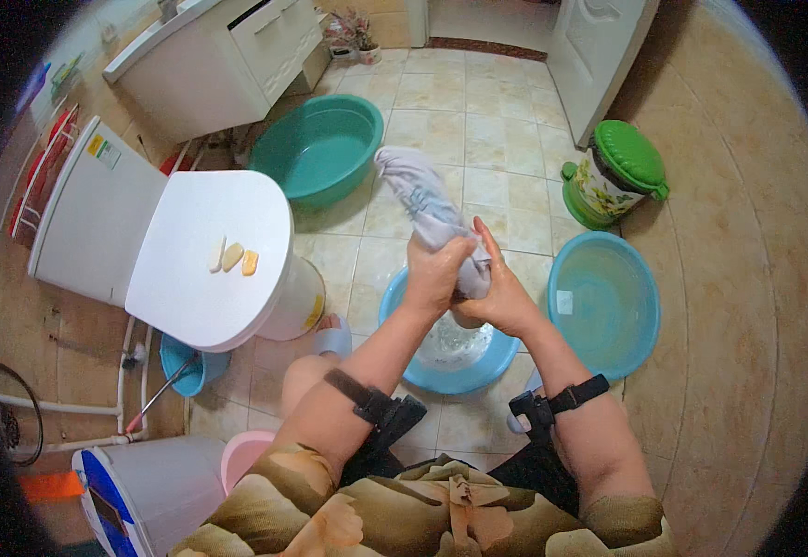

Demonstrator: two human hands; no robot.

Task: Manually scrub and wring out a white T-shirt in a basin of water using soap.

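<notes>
A twisted, pale grey-lilac wet cloth point(421, 189) with a bluish print is held up over a blue plastic basin point(454, 379). Around its middle, my left hand point(437, 270) is closed. My right hand point(502, 289) grips the lower end of the cloth, with some fingers raised along its side. Sudsy water point(456, 342) shows in the basin below, partly hidden by my hands and forearms.
Left of me, several soap bars point(234, 257) lie on the closed toilet lid point(198, 209). A green basin point(317, 150) stands ahead. To the right are a blue basin of water point(604, 306) and a lidded pedal bin point(609, 177). A brush handle point(160, 395) leans from a small blue bucket point(195, 365).
</notes>
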